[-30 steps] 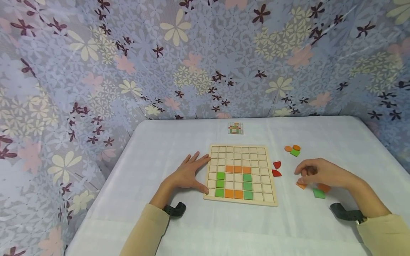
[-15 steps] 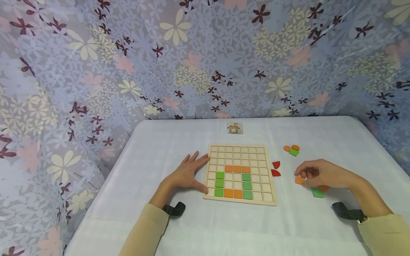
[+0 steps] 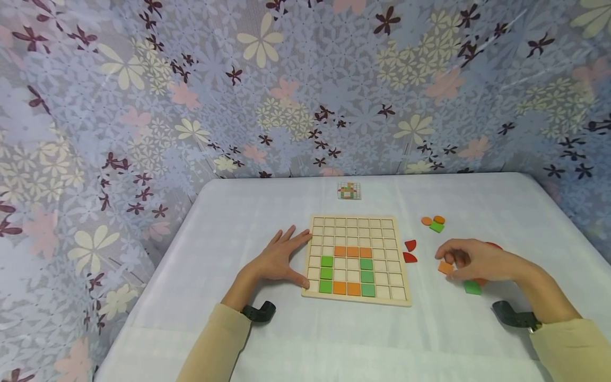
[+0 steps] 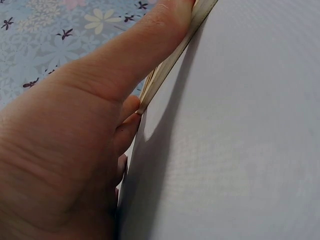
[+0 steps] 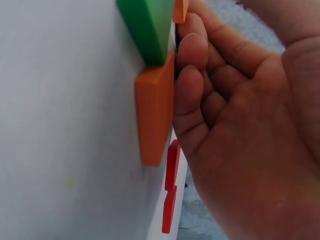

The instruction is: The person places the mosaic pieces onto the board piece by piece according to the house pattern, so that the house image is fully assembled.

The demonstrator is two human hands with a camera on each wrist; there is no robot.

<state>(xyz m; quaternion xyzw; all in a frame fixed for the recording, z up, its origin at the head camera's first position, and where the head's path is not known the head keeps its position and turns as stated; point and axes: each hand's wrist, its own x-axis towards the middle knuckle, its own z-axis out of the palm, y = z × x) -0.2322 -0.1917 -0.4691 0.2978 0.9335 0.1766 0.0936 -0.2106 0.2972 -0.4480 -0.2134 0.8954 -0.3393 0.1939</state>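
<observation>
The table (image 3: 229, 207) was covered with a white cloth (image 3: 363, 350); behind it a flowered fabric (image 3: 305, 79) was seen, by which the background was filled. The grid board (image 3: 351, 241), partly filled with tiles, was placed on the cloth; beyond the board a small picture card (image 3: 349, 191) was laid. The left edge of the board was touched by the left hand (image 3: 279, 260), whose fingers were spread wide; to the right of the board an orange tile (image 3: 446, 267) was pinched narrowly by the right hand (image 3: 482, 260).

In the right wrist view two red pieces (image 5: 172, 165) and a loose orange tile (image 5: 156, 110) were shown, farther right of the board than the pinched one; in the head view these were mostly covered by the hand. In the left wrist view the thumb was shown against the board's side.

Compared with half a second earlier, the pinched tile was brought slightly nearer to the board; a red rim was newly exposed beyond the right hand.
</observation>
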